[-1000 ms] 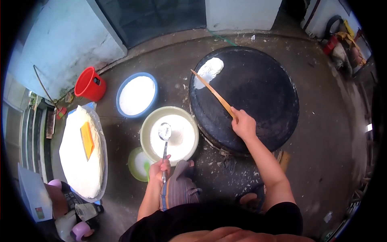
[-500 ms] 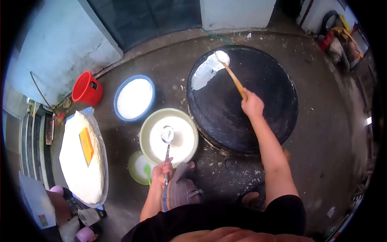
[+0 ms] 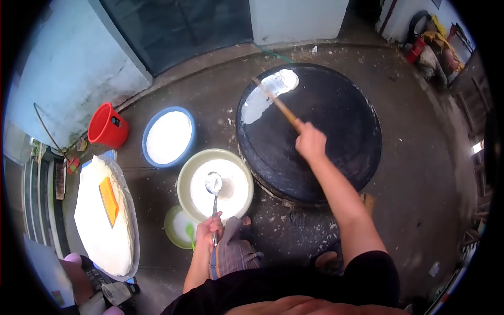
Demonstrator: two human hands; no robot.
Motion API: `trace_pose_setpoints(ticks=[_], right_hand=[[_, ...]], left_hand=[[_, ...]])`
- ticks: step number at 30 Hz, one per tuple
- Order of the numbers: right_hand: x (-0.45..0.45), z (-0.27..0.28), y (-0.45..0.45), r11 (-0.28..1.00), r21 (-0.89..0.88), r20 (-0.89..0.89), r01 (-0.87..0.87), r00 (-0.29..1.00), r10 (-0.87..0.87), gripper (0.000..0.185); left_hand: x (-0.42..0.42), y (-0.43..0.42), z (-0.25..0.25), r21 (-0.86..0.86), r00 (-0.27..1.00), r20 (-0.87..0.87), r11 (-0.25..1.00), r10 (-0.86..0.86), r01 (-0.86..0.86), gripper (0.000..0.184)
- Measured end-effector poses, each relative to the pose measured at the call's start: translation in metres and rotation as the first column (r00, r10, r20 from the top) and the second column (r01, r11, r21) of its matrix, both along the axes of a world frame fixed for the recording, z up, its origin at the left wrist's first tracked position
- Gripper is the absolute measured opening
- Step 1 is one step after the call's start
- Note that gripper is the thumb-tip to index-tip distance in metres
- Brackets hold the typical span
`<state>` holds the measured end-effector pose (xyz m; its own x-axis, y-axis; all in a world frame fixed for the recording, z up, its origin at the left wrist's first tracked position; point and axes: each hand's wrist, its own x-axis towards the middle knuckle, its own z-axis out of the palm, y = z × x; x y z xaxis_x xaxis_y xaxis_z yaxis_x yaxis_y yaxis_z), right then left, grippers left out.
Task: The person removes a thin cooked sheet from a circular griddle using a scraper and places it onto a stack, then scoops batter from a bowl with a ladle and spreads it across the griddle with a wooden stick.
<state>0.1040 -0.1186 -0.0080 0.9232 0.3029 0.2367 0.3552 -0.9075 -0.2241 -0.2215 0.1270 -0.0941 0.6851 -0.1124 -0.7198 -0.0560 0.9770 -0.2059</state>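
My right hand (image 3: 311, 142) is closed around the handle of a wooden spreader (image 3: 284, 109). Its far end reaches over the upper left of a large round black griddle (image 3: 331, 142), across a streak of white batter (image 3: 255, 107). A thicker white patch lies beside it, near the griddle's far edge. In my left hand (image 3: 210, 229) is a metal ladle (image 3: 214, 202), its white-coated bowl above a pale green basin (image 3: 249, 181) of white batter. A smaller green bowl (image 3: 169, 231) with white liquid and a light green utensil stands close to that hand.
A blue basin (image 3: 193, 139) of white contents and a red bucket (image 3: 108, 126) stand farther left. At the left, a big stack of thin white sheets (image 3: 102, 231) carries an orange scraper (image 3: 109, 201). Walls and a dark door border the far side; bags lie at the far right.
My right hand has moved left with the spreader, whose far end has swung left off the thick batter patch. The ladle stays over the basin. The view has shifted slightly.
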Motion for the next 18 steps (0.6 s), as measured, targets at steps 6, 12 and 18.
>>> trace_pose_setpoints(ticks=[6,12,18], right_hand=[[0.02,-0.002,-0.023,0.912,0.314,-0.22,0.263,0.955,-0.199,0.038],[0.027,-0.015,-0.054,0.971,-0.009,0.074,0.239,0.969,-0.238,0.042],[-0.008,0.009,-0.011,0.974,0.175,-0.125,0.142,0.985,-0.121,0.046]], left_hand=[[-0.002,0.003,0.005,0.006,0.999,-0.039,1.0,-0.013,0.014,0.032],[-0.003,0.002,0.004,-0.012,0.999,-0.029,1.0,-0.02,0.02,0.031],[0.002,0.004,0.001,0.017,1.0,-0.025,1.0,-0.006,0.006,0.031]])
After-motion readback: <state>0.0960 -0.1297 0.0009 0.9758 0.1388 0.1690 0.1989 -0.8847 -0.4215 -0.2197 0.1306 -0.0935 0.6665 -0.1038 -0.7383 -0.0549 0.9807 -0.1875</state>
